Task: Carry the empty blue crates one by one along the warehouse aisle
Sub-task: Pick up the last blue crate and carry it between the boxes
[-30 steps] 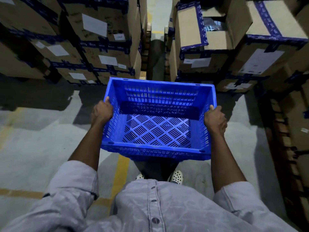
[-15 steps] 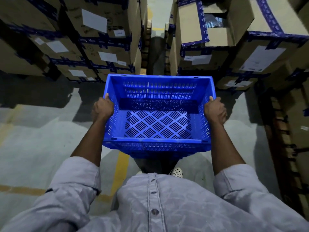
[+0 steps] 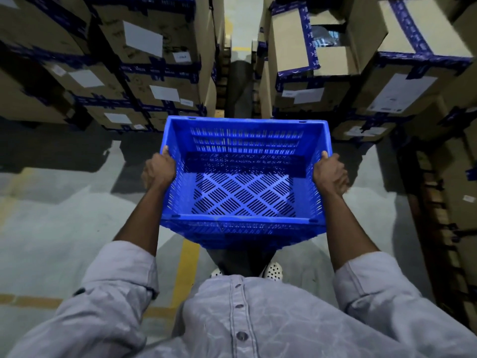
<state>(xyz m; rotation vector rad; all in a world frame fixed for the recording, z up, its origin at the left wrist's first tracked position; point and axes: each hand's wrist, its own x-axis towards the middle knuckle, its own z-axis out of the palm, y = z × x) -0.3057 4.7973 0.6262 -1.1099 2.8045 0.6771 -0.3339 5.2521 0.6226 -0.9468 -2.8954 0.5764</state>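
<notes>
An empty blue crate [image 3: 244, 197] with slotted walls and a lattice floor is held level in front of my chest, above the concrete floor. My left hand [image 3: 158, 169] grips its left rim, thumb hooked over the top edge. On the opposite rim, my right hand [image 3: 331, 172] is closed the same way. Nothing lies inside the crate. My white perforated shoes [image 3: 273, 271] show just under its near wall.
Stacks of cardboard boxes with blue tape rise at the left [image 3: 144, 73] and right [image 3: 361, 71], leaving a narrow gap [image 3: 238, 81] straight ahead. A pallet row with boxes [image 3: 444, 215] runs along the right. Yellow floor lines [image 3: 187, 270] cross the grey concrete below.
The box stacks have drawn a little closer and the crate sits slightly higher in view; both hands keep the same grip on its rims.
</notes>
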